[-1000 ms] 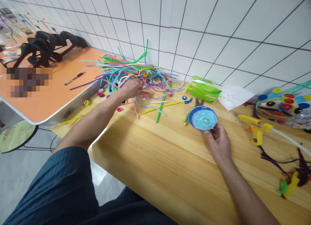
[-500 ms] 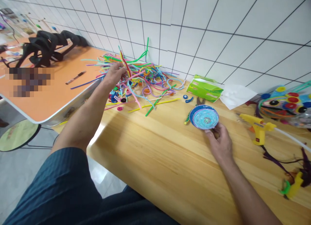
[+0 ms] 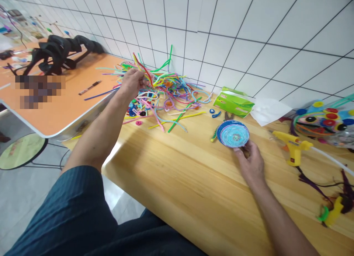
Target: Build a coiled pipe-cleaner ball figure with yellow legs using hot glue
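Red pipe cleaner: pinched in our raised left hand, above the colourful pile
Blue coiled disc: our right hand grips its near edge, on the wooden table

Pixelated patch hides something on the orange table

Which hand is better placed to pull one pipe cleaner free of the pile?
Left. The left hand is raised in the pipe cleaner pile, pinching a red strand. The right hand steadies the coiled disc, well away.
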Demonstrator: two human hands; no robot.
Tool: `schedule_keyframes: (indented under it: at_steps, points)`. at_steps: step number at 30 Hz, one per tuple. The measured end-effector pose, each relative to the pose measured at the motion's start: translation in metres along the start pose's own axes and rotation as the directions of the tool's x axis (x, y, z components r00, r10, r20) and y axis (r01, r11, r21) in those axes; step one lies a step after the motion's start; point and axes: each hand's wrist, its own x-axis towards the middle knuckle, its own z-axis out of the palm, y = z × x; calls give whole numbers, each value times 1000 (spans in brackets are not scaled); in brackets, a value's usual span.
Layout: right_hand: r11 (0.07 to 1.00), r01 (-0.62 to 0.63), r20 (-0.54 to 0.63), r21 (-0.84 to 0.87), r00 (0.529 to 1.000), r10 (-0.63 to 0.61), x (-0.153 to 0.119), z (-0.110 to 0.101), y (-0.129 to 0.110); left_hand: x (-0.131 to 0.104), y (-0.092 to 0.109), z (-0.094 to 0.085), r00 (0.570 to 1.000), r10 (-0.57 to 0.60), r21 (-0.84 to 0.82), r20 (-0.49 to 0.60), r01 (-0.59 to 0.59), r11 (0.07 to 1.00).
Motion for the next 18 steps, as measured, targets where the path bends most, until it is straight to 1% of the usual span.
schedule_keyframes:
  at_steps: [2, 4, 8, 13, 15, 18]
  points:
    - [1000, 4, -2, 4, 1000, -4, 0, 0, 0, 1, -1, -1, 1000, -25, -31, -6, 25, 999]
    - [1000, 4, 0, 6, 1000, -4, 0, 0, -1, 2, -2, -3, 1000, -26, -65, 2, 26, 998]
    - [1000, -3, 9, -4, 1000, 3, 0, 0, -1, 1, -2, -7, 997, 5, -84, 76, 1, 996]
    - [1000, -9, 17, 2, 1000, 9, 2, 0, -2, -9, 2, -9, 995, -54, -176, 84, 69, 982]
    - [1000, -10, 18, 4, 1000, 10, 2, -1, -3, -14, 3, -8, 995, -33, -184, 89, 50, 982]
    - [1000, -18, 16, 8, 1000, 18, 1, -1, -6, -21, 1, -3, 992, 45, -123, 115, -31, 992]
